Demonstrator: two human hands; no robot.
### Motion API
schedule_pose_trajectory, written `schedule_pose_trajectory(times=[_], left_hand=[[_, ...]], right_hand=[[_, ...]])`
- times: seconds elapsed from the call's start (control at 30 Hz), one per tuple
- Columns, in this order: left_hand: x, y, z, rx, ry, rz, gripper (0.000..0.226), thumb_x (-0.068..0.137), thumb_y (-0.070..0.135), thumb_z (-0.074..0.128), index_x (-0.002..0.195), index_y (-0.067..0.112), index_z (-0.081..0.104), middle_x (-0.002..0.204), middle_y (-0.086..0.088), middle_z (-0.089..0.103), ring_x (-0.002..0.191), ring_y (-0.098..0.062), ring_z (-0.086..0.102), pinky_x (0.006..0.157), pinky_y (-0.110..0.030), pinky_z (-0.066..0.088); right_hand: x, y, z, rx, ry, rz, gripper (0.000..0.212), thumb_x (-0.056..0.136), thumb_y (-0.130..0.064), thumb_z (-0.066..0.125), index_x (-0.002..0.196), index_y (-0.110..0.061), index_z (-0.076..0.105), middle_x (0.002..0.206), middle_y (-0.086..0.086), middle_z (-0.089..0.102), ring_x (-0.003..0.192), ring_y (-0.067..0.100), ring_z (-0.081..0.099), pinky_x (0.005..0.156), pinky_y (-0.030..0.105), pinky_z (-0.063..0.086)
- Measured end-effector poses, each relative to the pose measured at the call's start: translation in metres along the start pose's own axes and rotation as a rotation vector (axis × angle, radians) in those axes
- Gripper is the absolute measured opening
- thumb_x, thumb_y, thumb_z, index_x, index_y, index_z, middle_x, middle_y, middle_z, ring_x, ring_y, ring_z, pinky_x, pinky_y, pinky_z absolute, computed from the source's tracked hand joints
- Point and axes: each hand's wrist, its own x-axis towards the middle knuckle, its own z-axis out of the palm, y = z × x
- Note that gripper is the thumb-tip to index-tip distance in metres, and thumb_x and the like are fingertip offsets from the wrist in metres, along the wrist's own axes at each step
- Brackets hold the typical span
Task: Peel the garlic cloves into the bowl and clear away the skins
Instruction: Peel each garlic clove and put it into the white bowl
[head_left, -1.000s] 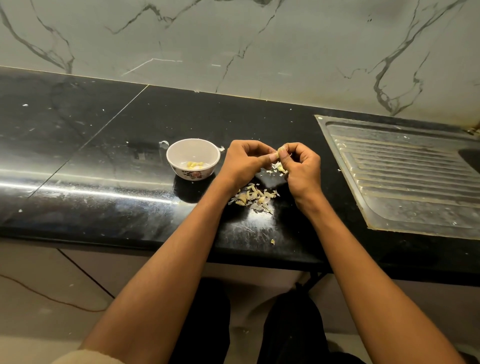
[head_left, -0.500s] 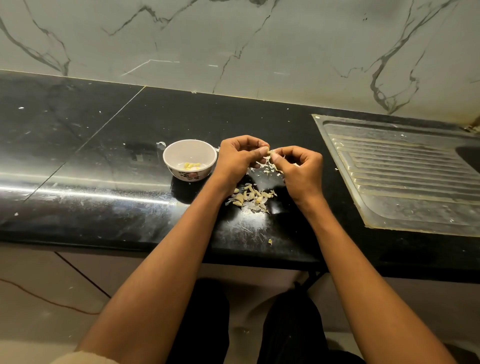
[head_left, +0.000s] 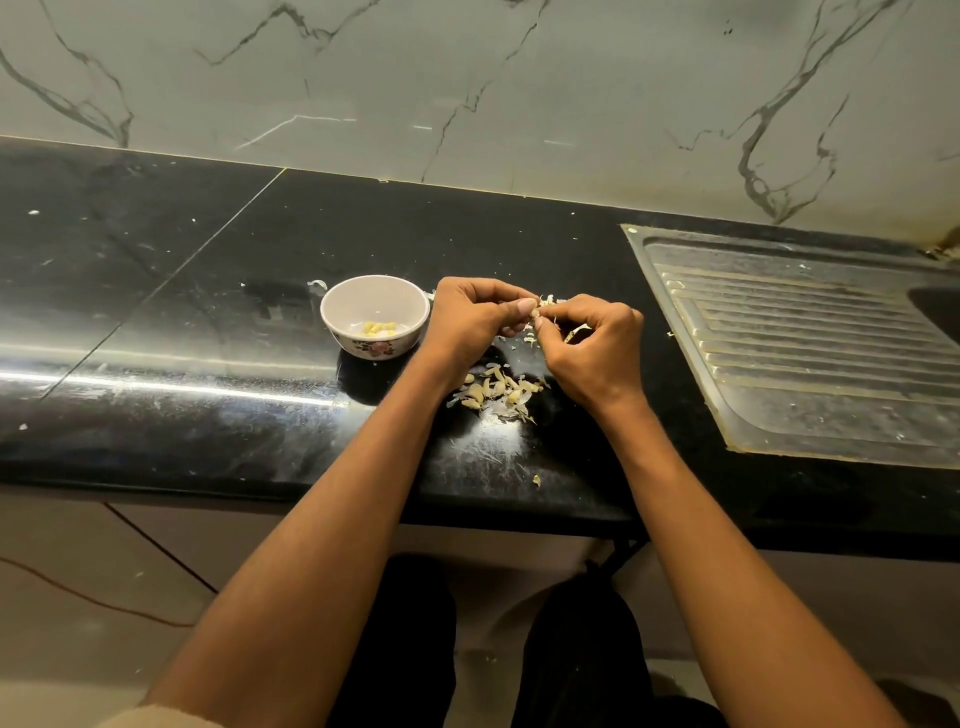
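- While both hands are meeting just right of the bowl (head_left: 375, 312), the left hand (head_left: 470, 322) is curling its fingers and pinching a small garlic clove (head_left: 535, 312) at its thumb tip.
- The right hand (head_left: 592, 345) is facing it with fingers bent, nipping at the same clove from the far side; a pale scrap of skin (head_left: 576, 331) is showing under its fingers, so the peeling seems to be under way.
- The clove itself is too small and too covered to tell how much skin is still clinging to it.
- Nearer the person than the bowl and to its right, a heap of garlic pieces and skins (head_left: 496, 392) is lying on the black bench (head_left: 208, 322); which of these are unpeeled cloves and which are husks cannot be told apart.
- Inside the bowl, a few yellowish peeled cloves (head_left: 379, 327) are sitting at the bottom, so only a small part of the work appears done.
- Loose flakes are scattering right of the bowl around the hands, and one stray bit (head_left: 536, 480) is lying toward the bench edge; the clearing of skins looks not yet begun.
- Far right of the bowl, the steel sink drainboard (head_left: 810, 343) is lying set into the bench.
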Motion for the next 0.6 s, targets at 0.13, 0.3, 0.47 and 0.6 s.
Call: schedule_pose_trajectory(times=[0.13, 0.3, 0.47, 0.6], left_hand=[[-0.0012, 0.0014, 0.0002, 0.019, -0.008, 0.014, 0.013, 0.084, -0.003, 0.077, 0.084, 0.009, 0.079, 0.074, -0.006, 0.077, 0.071, -0.016, 0.07, 0.072, -0.027, 0.058], [-0.0025, 0.0019, 0.0021, 0.029, -0.012, 0.028, 0.013, 0.082, -0.006, 0.078, 0.084, 0.007, 0.079, 0.073, -0.006, 0.077, 0.072, -0.017, 0.071, 0.073, -0.027, 0.059], [-0.0026, 0.0016, 0.0034, 0.049, -0.026, 0.064, 0.019, 0.079, -0.007, 0.079, 0.081, 0.012, 0.08, 0.077, -0.009, 0.078, 0.076, -0.019, 0.073, 0.076, -0.029, 0.059], [-0.001, -0.0008, 0.003, 0.055, -0.03, 0.096, 0.017, 0.078, -0.009, 0.079, 0.084, 0.007, 0.08, 0.08, -0.011, 0.078, 0.078, -0.019, 0.074, 0.076, -0.028, 0.058]], right_hand=[[-0.0014, -0.0016, 0.0002, -0.032, 0.012, -0.023, 0.011, 0.081, -0.016, 0.074, 0.086, -0.012, 0.083, 0.076, 0.002, 0.077, 0.063, 0.014, 0.07, 0.058, 0.039, 0.058], [-0.0028, -0.0034, -0.0021, -0.054, 0.018, -0.066, 0.013, 0.08, -0.015, 0.071, 0.083, -0.011, 0.083, 0.072, 0.003, 0.076, 0.06, 0.016, 0.069, 0.055, 0.04, 0.056], [-0.0031, -0.004, -0.0039, -0.071, 0.041, -0.075, 0.011, 0.077, -0.01, 0.073, 0.082, -0.012, 0.083, 0.068, 0.001, 0.074, 0.056, 0.013, 0.066, 0.052, 0.035, 0.053], [-0.0021, -0.0023, -0.0041, -0.071, 0.044, -0.051, 0.012, 0.076, -0.009, 0.074, 0.081, -0.013, 0.083, 0.068, 0.001, 0.075, 0.056, 0.014, 0.066, 0.053, 0.036, 0.053]])
